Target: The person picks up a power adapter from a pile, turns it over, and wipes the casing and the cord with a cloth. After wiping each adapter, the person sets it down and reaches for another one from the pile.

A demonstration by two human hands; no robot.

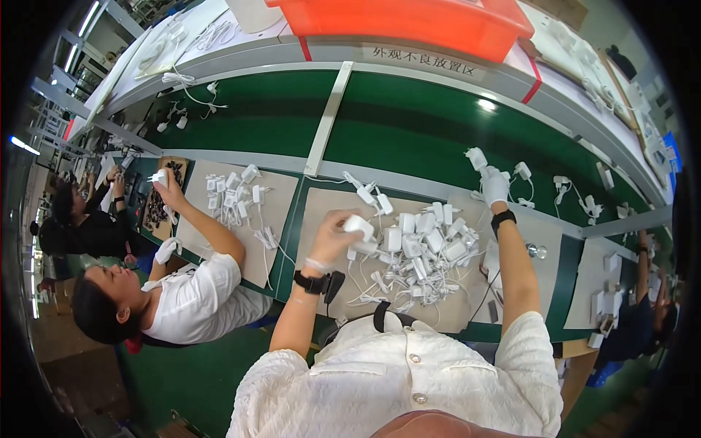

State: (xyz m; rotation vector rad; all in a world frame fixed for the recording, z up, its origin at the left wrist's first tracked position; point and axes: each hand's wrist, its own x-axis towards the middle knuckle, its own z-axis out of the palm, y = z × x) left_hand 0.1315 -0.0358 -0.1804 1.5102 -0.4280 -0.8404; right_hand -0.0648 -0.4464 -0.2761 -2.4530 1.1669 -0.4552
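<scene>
In my bare left hand (332, 239) is a white power adapter (358, 228), held above the near edge of a heap of adapters. My right hand (496, 185), in a white glove, reaches out to the green conveyor belt with its fingers closed at another white power adapter (476, 158); the exact grip is partly hidden. Between my arms, the heap of white adapters with bundled cables (420, 252) covers much of a beige mat (325, 212).
More adapters lie along the green belt (409, 120), including one right of my right hand (523, 171). An orange bin (409, 22) stands on the shelf above. At left, a co-worker (193, 292) holds an adapter (159, 177) beside a smaller pile (234, 193).
</scene>
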